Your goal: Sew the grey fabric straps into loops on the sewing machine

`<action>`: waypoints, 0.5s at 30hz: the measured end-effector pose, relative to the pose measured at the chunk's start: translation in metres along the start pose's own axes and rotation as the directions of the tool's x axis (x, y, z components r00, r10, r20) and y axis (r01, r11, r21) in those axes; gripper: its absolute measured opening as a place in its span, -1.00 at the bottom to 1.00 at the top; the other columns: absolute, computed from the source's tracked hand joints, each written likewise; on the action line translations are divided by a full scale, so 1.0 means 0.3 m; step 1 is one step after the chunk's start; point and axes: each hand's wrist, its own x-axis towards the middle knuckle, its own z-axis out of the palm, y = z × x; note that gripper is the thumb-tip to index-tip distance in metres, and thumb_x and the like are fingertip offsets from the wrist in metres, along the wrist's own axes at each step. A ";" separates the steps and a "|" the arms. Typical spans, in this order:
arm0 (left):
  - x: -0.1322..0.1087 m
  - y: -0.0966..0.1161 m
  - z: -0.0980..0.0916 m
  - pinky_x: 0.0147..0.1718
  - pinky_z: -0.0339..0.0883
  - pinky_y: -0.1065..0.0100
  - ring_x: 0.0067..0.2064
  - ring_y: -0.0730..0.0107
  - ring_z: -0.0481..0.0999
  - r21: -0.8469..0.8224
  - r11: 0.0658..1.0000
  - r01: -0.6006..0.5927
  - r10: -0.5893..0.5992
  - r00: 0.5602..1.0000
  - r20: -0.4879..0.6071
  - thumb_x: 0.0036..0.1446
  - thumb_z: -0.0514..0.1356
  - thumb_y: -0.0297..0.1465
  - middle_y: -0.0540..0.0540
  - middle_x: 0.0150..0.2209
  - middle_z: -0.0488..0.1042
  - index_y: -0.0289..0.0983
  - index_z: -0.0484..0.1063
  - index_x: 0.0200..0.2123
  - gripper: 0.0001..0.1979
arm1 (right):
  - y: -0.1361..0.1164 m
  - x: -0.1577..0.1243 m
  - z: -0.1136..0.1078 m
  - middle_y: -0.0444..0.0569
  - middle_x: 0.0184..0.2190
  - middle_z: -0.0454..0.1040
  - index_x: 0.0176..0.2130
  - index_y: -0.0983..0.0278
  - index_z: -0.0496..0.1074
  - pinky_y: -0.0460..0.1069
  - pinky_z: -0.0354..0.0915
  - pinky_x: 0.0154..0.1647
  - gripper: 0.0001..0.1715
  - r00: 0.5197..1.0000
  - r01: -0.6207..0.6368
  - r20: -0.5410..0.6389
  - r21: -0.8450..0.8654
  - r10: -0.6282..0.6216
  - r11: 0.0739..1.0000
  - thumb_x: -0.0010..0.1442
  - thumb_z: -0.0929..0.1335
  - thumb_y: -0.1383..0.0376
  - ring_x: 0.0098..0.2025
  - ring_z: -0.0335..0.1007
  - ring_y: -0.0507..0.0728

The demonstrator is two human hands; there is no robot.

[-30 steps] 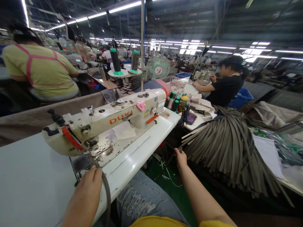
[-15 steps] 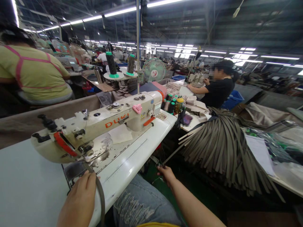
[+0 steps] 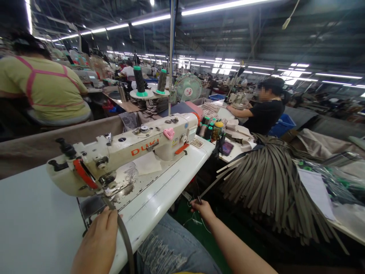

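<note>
My left hand [image 3: 98, 238] lies at the near table edge, fingers closed about a dark grey-brown fabric strip [image 3: 125, 238]. The strip's upper end reaches the needle area of a white sewing machine [image 3: 134, 146], and its other end hangs past the edge. Below the table's right side, my right hand [image 3: 203, 211] is closed in a pinch on a small dark tool [image 3: 199, 199], its shape mostly hidden by the fingers. A narrow strip from a large bundle of strips [image 3: 265, 179] extends right up to these fingers; whether they grip it I cannot tell. Thin pale threads dangle nearby.
The white tabletop [image 3: 25, 224] bears the machine. Behind stand thread cones [image 3: 139, 82] and a green fan [image 3: 188, 87]. Thread spools [image 3: 209, 131] crowd the right. One person [image 3: 48, 83] sits at left, another [image 3: 265, 108] works at right. My knee [image 3: 168, 243] is under the table edge.
The view has shifted slightly, so the scene sits a little further right. The dark tool shows more clearly above my right fingers. My left hand stays on the strip.
</note>
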 end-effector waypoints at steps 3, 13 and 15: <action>0.000 0.001 -0.003 0.12 0.46 0.07 0.12 0.00 0.51 -0.002 1.000 0.004 -0.004 1.000 0.010 0.29 -0.10 -0.69 -0.45 0.11 0.45 -0.50 0.52 0.02 -0.56 | 0.007 -0.007 0.019 -0.20 -0.42 0.49 -0.23 0.33 0.49 -0.09 0.41 -0.43 -0.73 0.996 -0.035 0.082 -0.018 0.037 0.999 0.36 0.42 0.15 -0.49 0.40 -0.04; 0.000 0.004 0.018 0.18 0.41 0.03 0.17 -0.07 0.46 -0.050 0.999 0.009 -0.009 1.000 0.002 0.35 -0.01 -0.59 -0.43 0.12 0.42 -0.51 0.48 0.06 -0.65 | -0.224 0.083 -0.098 -0.22 -0.59 0.38 -0.24 0.30 0.54 -0.13 -0.03 -0.63 -0.34 0.980 0.164 -0.131 0.107 -0.149 0.981 0.18 0.37 -0.24 -0.62 0.15 -0.05; -0.002 0.002 0.022 0.18 0.41 0.02 0.17 -0.08 0.46 -0.039 0.999 0.008 -0.008 1.000 0.000 0.34 -0.01 -0.60 -0.42 0.13 0.42 -0.50 0.48 0.06 -0.66 | -0.238 0.061 -0.082 -0.21 -0.61 0.37 -0.24 0.31 0.54 -0.12 -0.06 -0.64 -0.28 0.972 0.191 -0.164 0.134 -0.169 0.972 0.07 0.40 -0.28 -0.64 0.09 -0.05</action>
